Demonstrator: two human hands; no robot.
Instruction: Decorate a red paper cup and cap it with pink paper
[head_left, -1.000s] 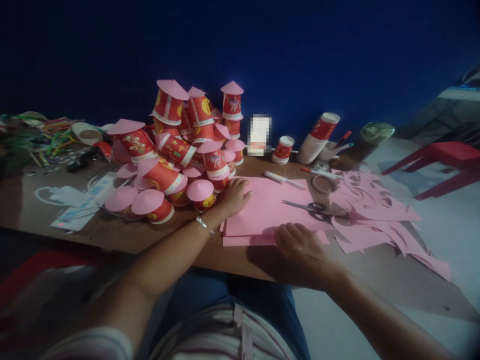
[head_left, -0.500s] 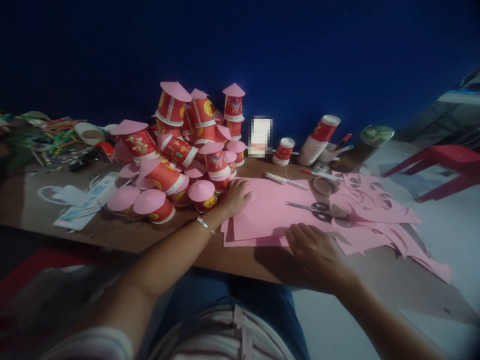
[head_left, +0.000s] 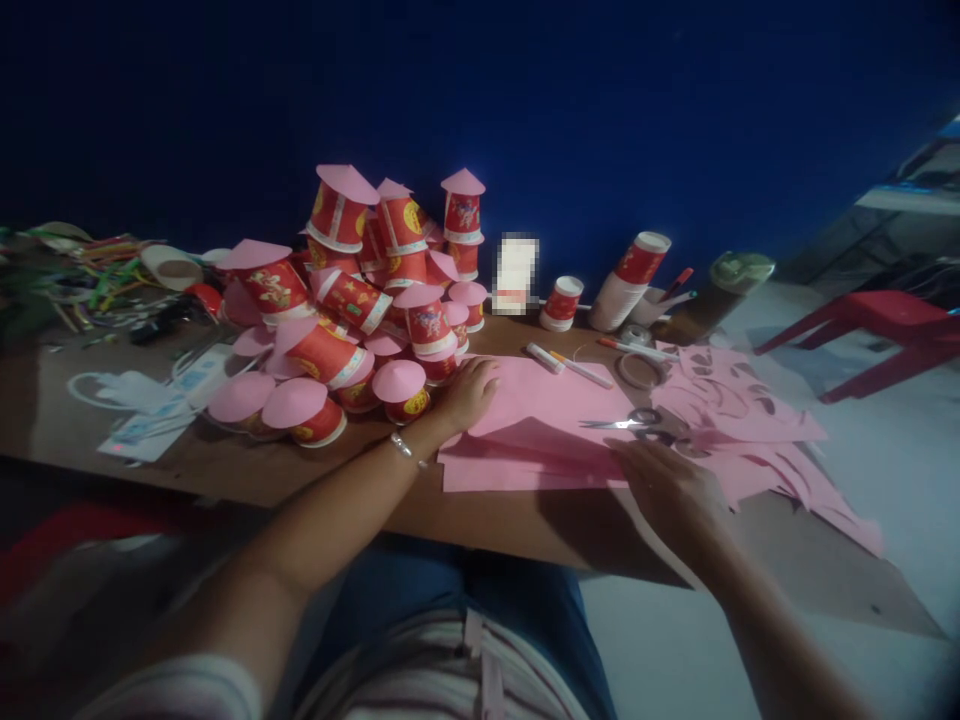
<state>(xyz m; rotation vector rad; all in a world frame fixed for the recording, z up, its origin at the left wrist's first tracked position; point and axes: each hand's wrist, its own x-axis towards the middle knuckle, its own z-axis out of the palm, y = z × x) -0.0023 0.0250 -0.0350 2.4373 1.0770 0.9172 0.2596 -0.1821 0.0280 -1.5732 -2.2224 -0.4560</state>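
Observation:
Pink paper sheets [head_left: 525, 470] lie stacked on the table in front of me. My left hand [head_left: 471, 392] rests on their left edge, fingers spread and lying flat. On the right, my right hand [head_left: 671, 490] has its fingers together at the top sheet's near right corner; that sheet's near side is bent up, casting a dark shadow on the one below. The thumb is hidden. Black-handled scissors [head_left: 637, 424] lie on the paper just beyond the right fingertips. A marker [head_left: 545, 358] and an orange-tipped pen [head_left: 583, 370] lie at the sheets' far edge.
Red cups with pink cone tops [head_left: 322, 350] are piled at the left. Beyond them sit a white power strip [head_left: 165, 405] and coloured strips [head_left: 112, 265]. Pink offcuts [head_left: 757, 410], a tape roll [head_left: 643, 370], stacked cups [head_left: 630, 280] and a red stool [head_left: 885, 315] are at the right.
My right hand has moved right and its fingers have straightened. The top sheet's near side has risen and bent away from me. My left hand stays on the paper. The view has shifted slightly.

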